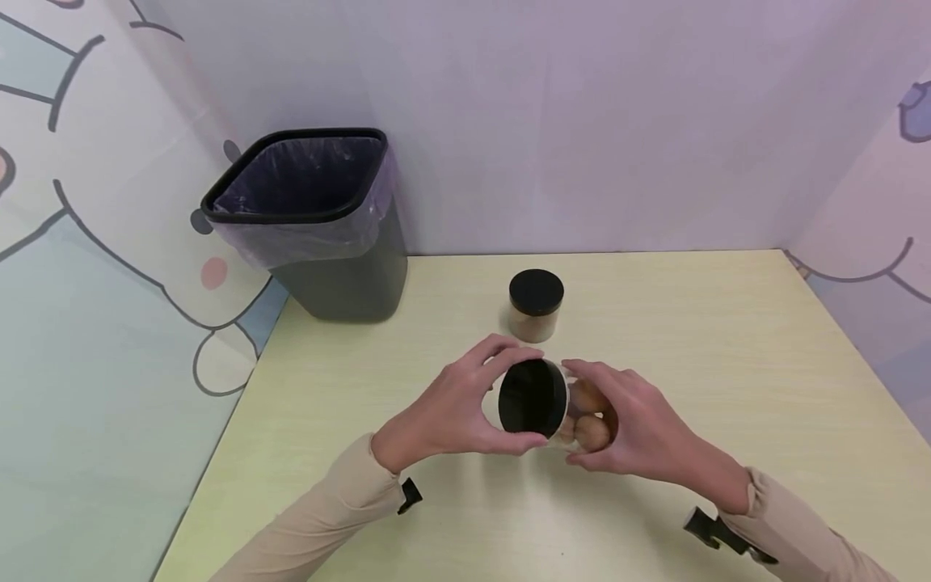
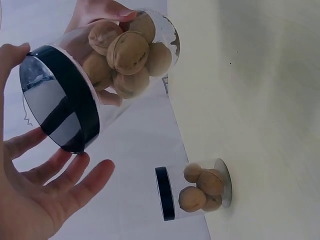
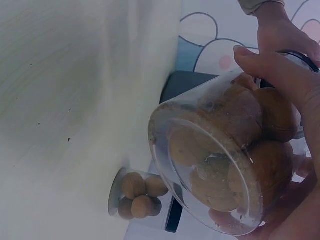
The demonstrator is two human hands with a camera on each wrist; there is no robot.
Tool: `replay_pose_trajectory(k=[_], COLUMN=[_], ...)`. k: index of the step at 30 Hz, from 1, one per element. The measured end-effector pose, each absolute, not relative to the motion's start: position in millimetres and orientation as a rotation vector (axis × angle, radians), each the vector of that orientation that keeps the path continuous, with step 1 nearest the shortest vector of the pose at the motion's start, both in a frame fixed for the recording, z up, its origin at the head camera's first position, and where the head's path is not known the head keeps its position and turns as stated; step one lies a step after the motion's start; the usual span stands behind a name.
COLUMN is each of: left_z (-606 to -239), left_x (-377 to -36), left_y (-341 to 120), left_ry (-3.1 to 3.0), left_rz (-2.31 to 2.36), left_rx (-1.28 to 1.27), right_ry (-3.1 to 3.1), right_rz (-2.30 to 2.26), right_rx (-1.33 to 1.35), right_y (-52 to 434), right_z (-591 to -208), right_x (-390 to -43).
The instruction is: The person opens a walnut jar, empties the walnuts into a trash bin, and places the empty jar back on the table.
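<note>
Starting at the far left, we see a black bin (image 1: 313,218) with a clear liner standing on the worktop (image 1: 727,364) against the wall. Moving right, our left hand (image 1: 454,404) curls its fingers and thumb around the black lid (image 1: 532,398) of a clear jar of walnuts (image 1: 575,416); in the left wrist view those fingers sit loosely about the lid's rim rather than clamped tight. Our right hand (image 1: 640,428) grips the clear body of that jar from the right side. We hold the jar above the near middle of the worktop, lying on its side: its long axis runs left to right, lid pointing left toward our left hand, base pointing right into our right palm.

We judge the opening as only begun, since the lid still sits on the jar and no gap shows between them; unscrewing and lifting it off remain. Just beyond our hands a second jar (image 1: 536,305), also with walnuts and a black lid, stands upright and untouched.
</note>
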State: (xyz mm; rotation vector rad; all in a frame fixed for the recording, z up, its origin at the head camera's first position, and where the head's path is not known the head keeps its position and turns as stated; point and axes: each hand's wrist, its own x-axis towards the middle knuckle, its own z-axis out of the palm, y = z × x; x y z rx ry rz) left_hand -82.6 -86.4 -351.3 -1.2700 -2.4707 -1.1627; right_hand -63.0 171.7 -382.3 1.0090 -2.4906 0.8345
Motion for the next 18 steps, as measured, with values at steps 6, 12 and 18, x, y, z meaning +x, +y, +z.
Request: replay_pose_trajectory(k=[6, 12, 18], left_z=[-345.1, -342.8, -344.2], left_x=[-80.5, -80.6, -82.7], left_y=[-94.4, -95.7, -93.0], left_ry=[-2.508, -2.406, -2.346], left_rz=[-1.135, -1.026, -0.99], left_rx=[-1.463, -1.655, -1.684], right_ry=[-2.504, -2.553, -2.572], right_rz=[0.83, 0.844, 0.85], right_rx=[0.998, 0.999, 1.002], right_y=[174.1, 175.5, 175.4], right_z=[-382.9, -383.2, -382.4], right_x=[-64.4, -65.4, -65.4])
